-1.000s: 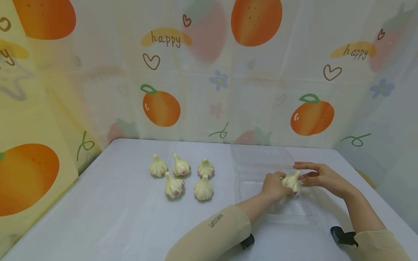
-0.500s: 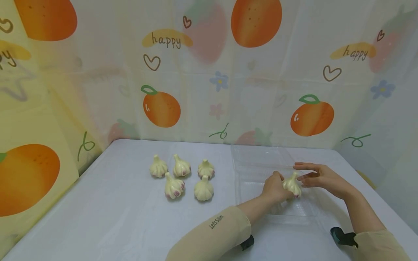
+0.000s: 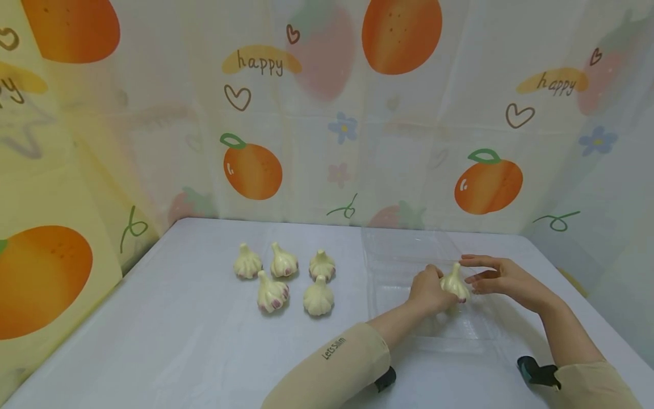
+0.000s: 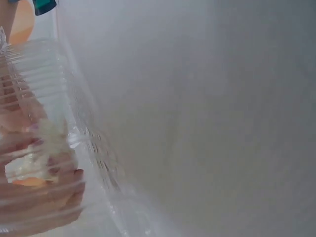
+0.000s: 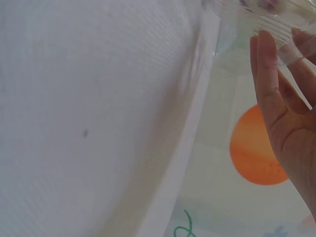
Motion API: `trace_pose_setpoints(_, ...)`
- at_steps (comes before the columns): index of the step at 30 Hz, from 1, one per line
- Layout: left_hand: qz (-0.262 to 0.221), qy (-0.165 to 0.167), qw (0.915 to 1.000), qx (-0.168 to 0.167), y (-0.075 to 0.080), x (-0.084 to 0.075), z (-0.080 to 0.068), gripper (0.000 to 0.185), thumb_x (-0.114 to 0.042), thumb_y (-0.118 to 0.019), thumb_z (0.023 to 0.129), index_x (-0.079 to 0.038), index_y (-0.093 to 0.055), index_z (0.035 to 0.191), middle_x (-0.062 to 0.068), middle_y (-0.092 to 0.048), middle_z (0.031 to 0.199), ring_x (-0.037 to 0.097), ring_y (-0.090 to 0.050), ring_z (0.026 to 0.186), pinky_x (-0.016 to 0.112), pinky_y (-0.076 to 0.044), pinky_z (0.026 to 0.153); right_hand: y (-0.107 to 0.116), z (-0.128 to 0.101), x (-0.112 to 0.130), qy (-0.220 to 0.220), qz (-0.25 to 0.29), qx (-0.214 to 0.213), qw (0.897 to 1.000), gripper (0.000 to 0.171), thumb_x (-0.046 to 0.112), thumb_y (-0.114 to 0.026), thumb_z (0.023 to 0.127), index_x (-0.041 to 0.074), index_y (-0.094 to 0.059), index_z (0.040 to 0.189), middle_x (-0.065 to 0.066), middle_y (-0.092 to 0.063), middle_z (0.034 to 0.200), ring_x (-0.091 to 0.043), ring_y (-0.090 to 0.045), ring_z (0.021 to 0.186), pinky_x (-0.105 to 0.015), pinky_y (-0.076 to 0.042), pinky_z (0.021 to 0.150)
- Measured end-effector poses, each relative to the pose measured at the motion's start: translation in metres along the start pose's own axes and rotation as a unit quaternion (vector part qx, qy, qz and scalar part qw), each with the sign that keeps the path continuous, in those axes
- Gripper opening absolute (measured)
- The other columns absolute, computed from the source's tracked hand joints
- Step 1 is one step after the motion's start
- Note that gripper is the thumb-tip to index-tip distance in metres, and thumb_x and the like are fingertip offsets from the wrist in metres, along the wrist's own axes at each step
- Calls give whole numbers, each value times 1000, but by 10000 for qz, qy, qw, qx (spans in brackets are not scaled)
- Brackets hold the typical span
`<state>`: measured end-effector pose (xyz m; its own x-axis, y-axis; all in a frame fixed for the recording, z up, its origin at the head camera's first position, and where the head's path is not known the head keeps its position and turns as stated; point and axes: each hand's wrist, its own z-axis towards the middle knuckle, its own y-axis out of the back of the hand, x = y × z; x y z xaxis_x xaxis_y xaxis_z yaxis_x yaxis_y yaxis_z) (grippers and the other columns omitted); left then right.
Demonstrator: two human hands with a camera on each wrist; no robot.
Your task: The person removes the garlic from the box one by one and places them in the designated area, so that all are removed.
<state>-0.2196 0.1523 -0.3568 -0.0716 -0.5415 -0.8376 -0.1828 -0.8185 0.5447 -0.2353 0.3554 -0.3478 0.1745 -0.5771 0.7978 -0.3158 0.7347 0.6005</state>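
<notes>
In the head view, my left hand (image 3: pixel 427 289) grips a garlic bulb (image 3: pixel 453 284) by its left side, stem pointing up, over the right part of a clear plastic container (image 3: pixel 395 296). Through the container's ribbed wall (image 4: pixel 44 54), the left wrist view shows the fingers around the pale bulb (image 4: pixel 52 136), partly blurred. My right hand (image 3: pixel 503 279) is at the container's right side with fingers extended. The right wrist view shows those fingertips (image 5: pixel 266 42) against the clear plastic (image 5: pixel 284 22).
Several garlic bulbs (image 3: pixel 318 295) lie loosely grouped on the white-covered table (image 3: pixel 204 352), left of the container. The container's clear lid (image 3: pixel 403 241) stands raised behind it. A fruit-printed curtain (image 3: pixel 296 136) hangs behind the table. A dark wrist strap (image 3: pixel 539 372) shows below the right sleeve.
The garlic bulb dipped slightly, then rose a little and shifted left in my left hand, its stem turning more upright. My right hand has stayed put at the container.
</notes>
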Motion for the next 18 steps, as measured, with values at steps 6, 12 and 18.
trace_pose_setpoints(6, -205, 86, 9998, -17, 5, -3, -1, 49, -24, -83, 65, -9, -55, 103, 2, -60, 88, 12, -51, 75, 22, -44, 63, -1, 0, 3, -23, -10, 25, 10000, 50, 20, -62, 86, 8, -49, 133, -12, -32, 150, -1, -61, 101, -23, -55, 80)
trace_pose_setpoints(12, -397, -31, 9991, -112, 9, -5, -2, 49, -24, -84, 65, -10, -55, 102, 1, -61, 90, 10, -52, 78, 21, -44, 67, -1, 0, 3, -17, -128, 38, 9999, 51, 21, -61, 86, 8, -49, 134, -18, -30, 151, -4, -61, 101, -24, -54, 79)
trace_pose_setpoints(18, -513, -176, 9984, -148, 14, -9, -4, 45, -23, -84, 65, -11, -54, 97, -2, -60, 87, 7, -51, 76, 19, -43, 66, 1, 0, 2, -105, -169, 31, 9998, 51, 22, -61, 86, 13, -49, 134, 28, -42, 131, -3, -61, 101, -25, -54, 80)
